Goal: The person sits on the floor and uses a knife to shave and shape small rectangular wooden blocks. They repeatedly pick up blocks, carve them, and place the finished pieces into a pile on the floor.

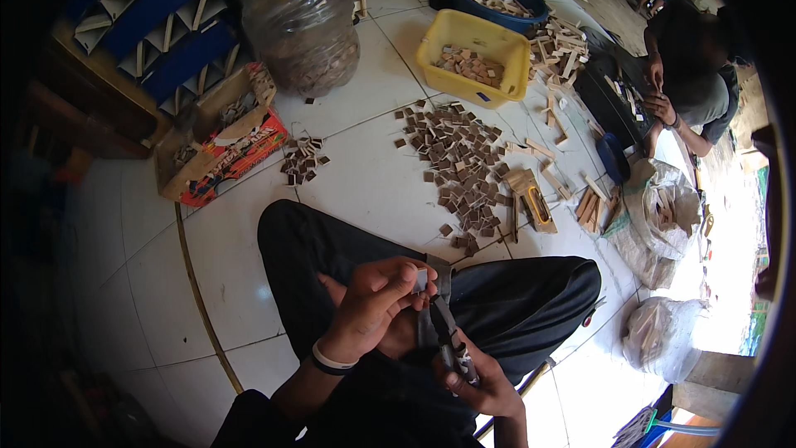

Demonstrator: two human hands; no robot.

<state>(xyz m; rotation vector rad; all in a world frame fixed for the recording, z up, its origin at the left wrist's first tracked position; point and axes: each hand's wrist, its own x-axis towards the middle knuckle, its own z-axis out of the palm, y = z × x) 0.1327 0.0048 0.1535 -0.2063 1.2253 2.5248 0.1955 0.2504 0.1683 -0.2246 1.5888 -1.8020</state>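
My left hand (pixel 377 303), with bands at its wrist, is raised above my crossed legs. Its thumb and fingers pinch a small flat square piece (pixel 420 280), pale grey on the side that shows. Just below, my right hand (pixel 485 383) is closed round a knife-like tool (pixel 446 328) with a long dark-grey end and a black-and-white handle. The tool's tip is close to the left fingertips; whether it touches the piece I cannot tell. Beyond my knees, a loose heap of small brown square pieces (pixel 464 162) is spread on the white tiles.
A smaller pile of squares (pixel 303 159) lies beside an orange-red box (pixel 224 145). Behind stand a clear plastic sack (pixel 300 25), a yellow tub (pixel 431 54) and a blue basin (pixel 531 23). Wood strips (pixel 560 50) and a white sack (pixel 655 232) are at right, near another person (pixel 701 87).
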